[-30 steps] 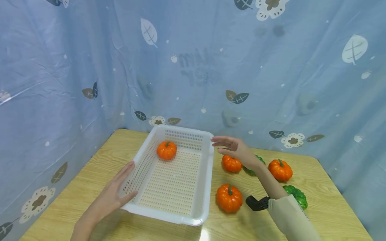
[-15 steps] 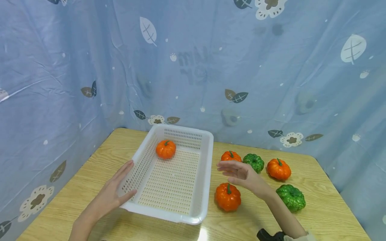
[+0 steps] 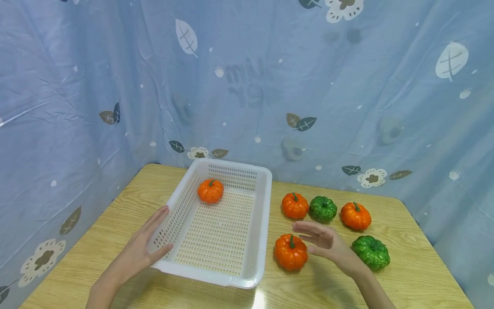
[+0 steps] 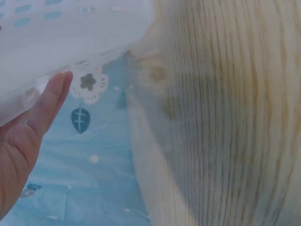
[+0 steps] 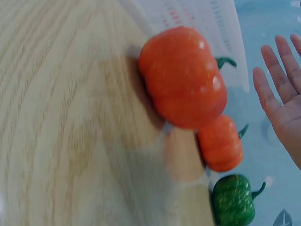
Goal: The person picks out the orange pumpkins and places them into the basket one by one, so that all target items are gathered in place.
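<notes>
A white perforated plastic basket (image 3: pixel 251 281) sits on the table with one small orange pumpkin (image 3: pixel 210 191) in its far left corner. My left hand (image 3: pixel 139 246) lies along the basket's left side, fingers straight and fingertips right at the rim; the left wrist view shows the fingers (image 4: pixel 49 101) against the white wall. To the right of the basket, my right hand (image 3: pixel 328 244) is held with spread fingers and nothing in it. Just left of its fingertips stands the nearest orange pumpkin (image 3: pixel 291 252), which looms large in the right wrist view (image 5: pixel 183 77).
Behind the right hand stand another orange pumpkin (image 3: pixel 295 206), a green pumpkin (image 3: pixel 323 209) and a further orange pumpkin (image 3: pixel 355 216). A second green pumpkin (image 3: pixel 370 252) is right of the wrist. A blue patterned curtain (image 3: pixel 247 86) hangs behind the wooden table (image 3: pixel 417 266).
My right hand has come back from the basket's far right corner, down toward the nearest orange pumpkin, uncovering the pumpkins behind it. The left hand has stayed by the basket.
</notes>
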{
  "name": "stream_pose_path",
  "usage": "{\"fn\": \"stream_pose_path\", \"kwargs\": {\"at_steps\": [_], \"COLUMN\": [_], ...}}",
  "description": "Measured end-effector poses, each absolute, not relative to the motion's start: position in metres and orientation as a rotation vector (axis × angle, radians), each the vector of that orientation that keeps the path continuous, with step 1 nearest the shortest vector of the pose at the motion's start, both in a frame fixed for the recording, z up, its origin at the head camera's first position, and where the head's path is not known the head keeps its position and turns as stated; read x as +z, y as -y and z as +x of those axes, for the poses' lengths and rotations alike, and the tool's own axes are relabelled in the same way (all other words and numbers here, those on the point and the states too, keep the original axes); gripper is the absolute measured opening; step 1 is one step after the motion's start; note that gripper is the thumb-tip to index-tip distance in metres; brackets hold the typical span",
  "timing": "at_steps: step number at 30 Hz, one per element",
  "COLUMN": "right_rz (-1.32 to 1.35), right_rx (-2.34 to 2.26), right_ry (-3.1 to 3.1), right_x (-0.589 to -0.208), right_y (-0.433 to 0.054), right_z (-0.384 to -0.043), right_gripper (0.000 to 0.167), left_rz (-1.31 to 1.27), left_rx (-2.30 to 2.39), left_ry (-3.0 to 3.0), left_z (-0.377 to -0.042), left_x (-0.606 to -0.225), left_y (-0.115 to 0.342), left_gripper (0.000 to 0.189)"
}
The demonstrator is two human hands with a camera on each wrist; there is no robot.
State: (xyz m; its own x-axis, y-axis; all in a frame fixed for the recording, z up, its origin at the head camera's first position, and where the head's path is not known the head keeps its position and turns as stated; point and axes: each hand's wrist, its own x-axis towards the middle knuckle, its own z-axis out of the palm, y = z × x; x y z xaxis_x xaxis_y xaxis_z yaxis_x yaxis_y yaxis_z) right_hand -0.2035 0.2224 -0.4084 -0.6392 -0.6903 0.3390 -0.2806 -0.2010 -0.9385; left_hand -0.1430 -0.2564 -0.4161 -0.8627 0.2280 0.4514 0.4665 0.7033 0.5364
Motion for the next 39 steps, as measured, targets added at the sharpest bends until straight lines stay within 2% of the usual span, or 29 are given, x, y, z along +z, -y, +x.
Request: {"fn": "stream_pose_path", "kwargs": {"at_steps": [20,35,39], "right_rz": [-0.916,-0.992,-1.017], "right_rx": [-1.794,-1.658,-1.645], "right_ry": [-1.849,-1.850,-1.826], "right_x": [-0.440,-0.453,-0.456], "right_y": [-0.239,-0.223,-0.219], "right_z": [-0.225,-0.236,-0.234], "right_gripper": [0.070,0.069,0.074], "left_rz": [-0.524,-0.526,-0.514], "left_rx": [-0.969,-0.939,-0.938], "left_ry": [2.582,2.575,2.583], "left_z": [-0.141,-0.143,-0.143], "left_x": [-0.414,-0.415,-0.415], "left_y": [0.256,0.256,0.256], "left_gripper": [0.084,0.085,0.086]}}
